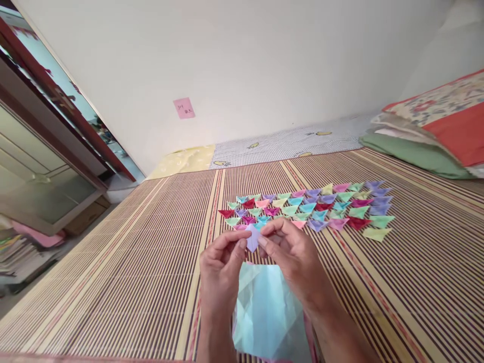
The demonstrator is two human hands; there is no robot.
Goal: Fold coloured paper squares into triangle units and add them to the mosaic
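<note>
1. Striped mat (pixel 151 262): folded pieces (pixel 307 207) in rows, far side.
2. Lilac paper (pixel 252 240): between my left hand (pixel 223 259) and right hand (pixel 293 249), visible long axis near-far, neither hand nearer.
3. Each hand pinches its own side.

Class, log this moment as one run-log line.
left hand: pinching lilac paper | right hand: pinching same paper | nearer: blue sheet | beyond: rows of folded papers | under: striped mat
</note>
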